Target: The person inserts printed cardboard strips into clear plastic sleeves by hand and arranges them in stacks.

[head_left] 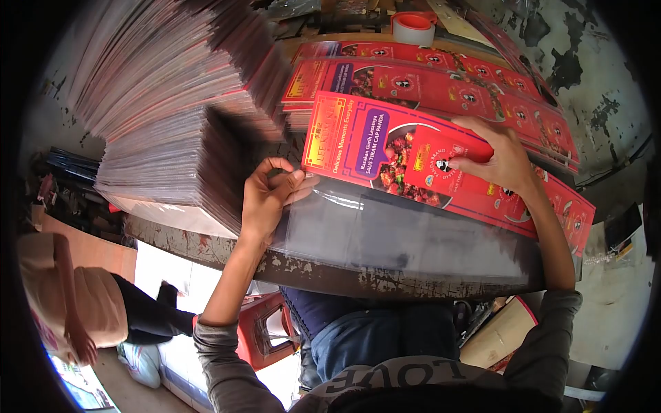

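Note:
A long red printed strip [413, 162] with food pictures and lettering lies at a slant in front of me. My right hand [499, 155] grips it toward its right part, thumb on the printed face and fingers over the far edge. At its lower left corner is my left hand [275, 189], thumb and fingers pinched together. Whether these hold the strip or clear plastic, I cannot tell. Beneath and nearer to me, clear plastic sleeves [392, 237] lie flat on the worn dark table [385, 279]. More red strips [447, 82] lie in stacks just behind.
Tall stacks of thin plastic-edged sheets [155, 162] rise at the left of the table. A red and white tape roll [413, 29] stands at the back. At lower left another person [76, 289] is beside the table, and a red plastic stool [265, 330] is below it.

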Demonstrator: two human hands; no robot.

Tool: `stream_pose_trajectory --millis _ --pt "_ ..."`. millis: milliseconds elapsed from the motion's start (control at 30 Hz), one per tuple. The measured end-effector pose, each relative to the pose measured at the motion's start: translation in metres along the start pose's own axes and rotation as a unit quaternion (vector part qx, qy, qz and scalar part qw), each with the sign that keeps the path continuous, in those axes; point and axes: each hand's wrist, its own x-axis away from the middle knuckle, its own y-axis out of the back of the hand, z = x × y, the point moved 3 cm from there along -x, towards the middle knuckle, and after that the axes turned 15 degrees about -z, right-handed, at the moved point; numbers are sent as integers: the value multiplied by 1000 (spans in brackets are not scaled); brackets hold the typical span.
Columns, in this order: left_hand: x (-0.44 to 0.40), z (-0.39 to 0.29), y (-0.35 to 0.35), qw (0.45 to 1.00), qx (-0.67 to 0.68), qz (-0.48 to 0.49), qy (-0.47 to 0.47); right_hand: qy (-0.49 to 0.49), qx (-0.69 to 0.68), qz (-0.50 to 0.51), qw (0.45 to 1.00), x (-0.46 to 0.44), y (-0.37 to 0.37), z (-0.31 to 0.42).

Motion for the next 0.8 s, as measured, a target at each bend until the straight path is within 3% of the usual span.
stream_pose_trajectory --millis 433,533,600,733,800 --pt "-6 9 4 999 44 10 2 1 -6 -9 1000 0 4 2" --pt "-3 6 3 999 52 13 2 72 18 -38 997 0 2 4" --pt "-3 5 2 998 56 11 6 31 26 -3 999 3 -1 0" --pt "-5 7 5 998 56 6 4 71 9 4 997 8 -8 1" --pt "-4 6 5 999 52 10 3 18 11 102 995 13 -13 4"
